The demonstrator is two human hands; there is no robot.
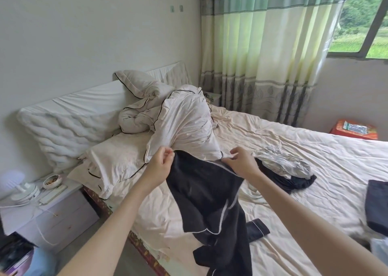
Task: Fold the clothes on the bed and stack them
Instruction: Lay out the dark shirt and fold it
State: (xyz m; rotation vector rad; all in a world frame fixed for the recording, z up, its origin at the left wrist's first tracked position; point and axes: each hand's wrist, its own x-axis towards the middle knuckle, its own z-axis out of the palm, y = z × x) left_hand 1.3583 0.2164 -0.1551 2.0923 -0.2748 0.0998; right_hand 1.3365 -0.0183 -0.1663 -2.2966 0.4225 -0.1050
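A black garment with white piping (205,193) hangs in the air above the near edge of the bed (304,160). My left hand (159,164) pinches its upper left corner. My right hand (241,162) pinches its upper edge about a forearm's width to the right. The lower part of the garment trails down onto the sheet. Behind my right hand lies a crumpled grey striped piece (281,162) on top of another black garment (294,182). A folded dark grey item (378,204) lies at the right edge of the bed.
A bunched cream duvet (178,118) and pillows (113,162) fill the head of the bed. A white nightstand (48,210) with a small fan and a bowl stands at the left. A red box (354,129) sits beyond the bed, below the curtained window.
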